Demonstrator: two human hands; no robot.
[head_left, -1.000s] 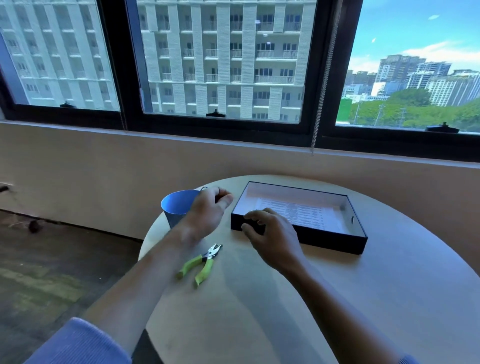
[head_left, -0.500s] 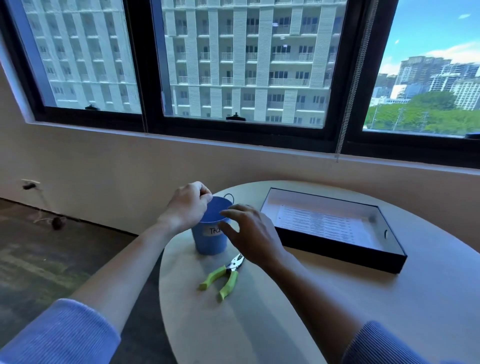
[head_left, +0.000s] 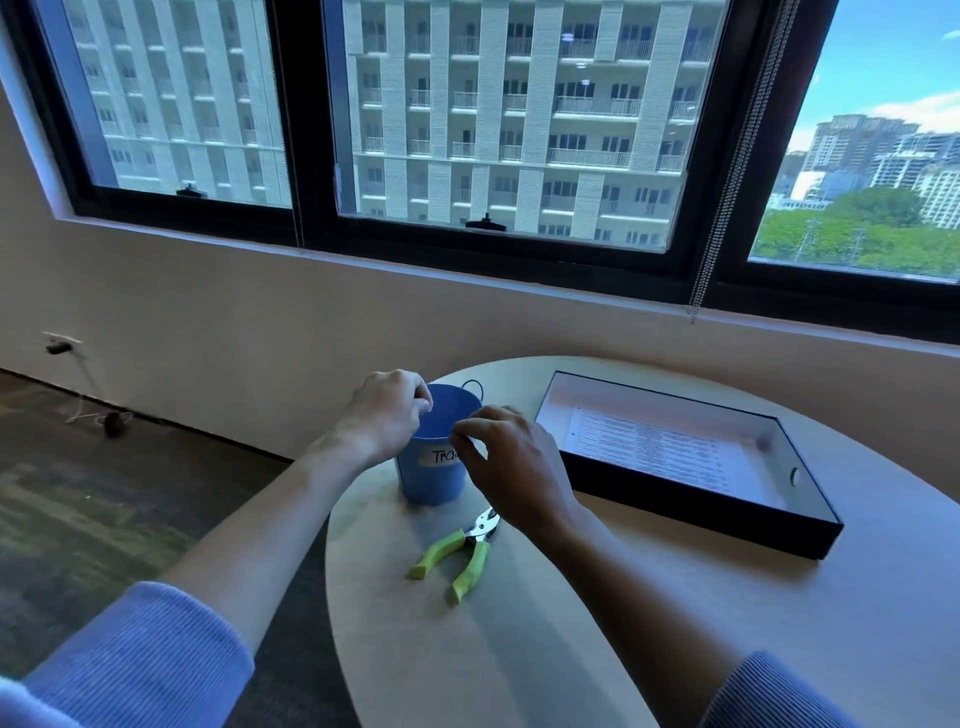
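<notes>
A small blue bucket (head_left: 426, 480) with a white label stands on the left part of the round table (head_left: 545, 649). My left hand (head_left: 382, 415) curls over the bucket's left rim, fingertips at the edge. My right hand (head_left: 511, 467) is at the front right rim, thumb and fingers pinched together there. Whether either hand also holds something small is hidden. Green-handled pliers (head_left: 460, 553) lie on the table just in front of the bucket, under my right wrist, and neither hand touches them.
A shallow black tray (head_left: 810, 525) with a printed sheet inside sits to the right of the bucket. The table's left edge is close to the bucket, with dark floor below. A wall and windows lie behind; a blind chain (head_left: 698, 291) hangs down.
My right hand left the tray's edge and came to the bucket's rim. My left hand moved from the bucket's right side onto its left rim. In the last half second both hands barely shifted.
</notes>
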